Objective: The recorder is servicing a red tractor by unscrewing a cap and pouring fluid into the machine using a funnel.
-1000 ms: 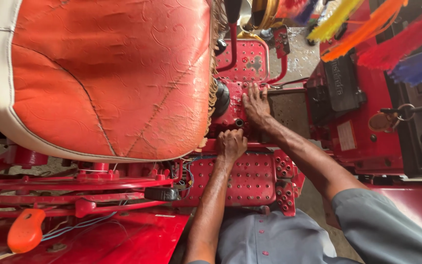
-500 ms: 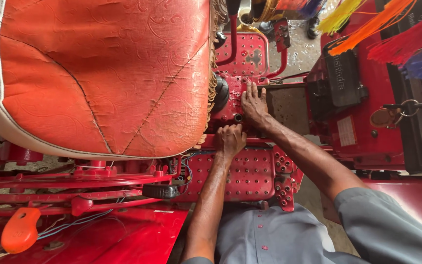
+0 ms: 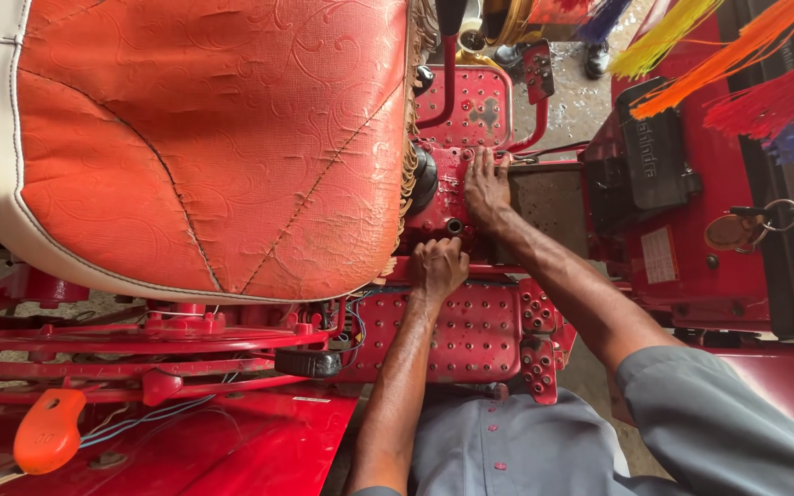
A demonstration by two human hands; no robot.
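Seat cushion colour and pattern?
The seat cushion is orange-red with an embossed swirl pattern and a cream edge, clearest in the head view.

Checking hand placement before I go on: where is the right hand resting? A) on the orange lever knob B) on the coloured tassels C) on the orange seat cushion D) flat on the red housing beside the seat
D: the right hand lies flat, fingers spread, on the red housing next to the orange seat, while the left hand is curled just below it.
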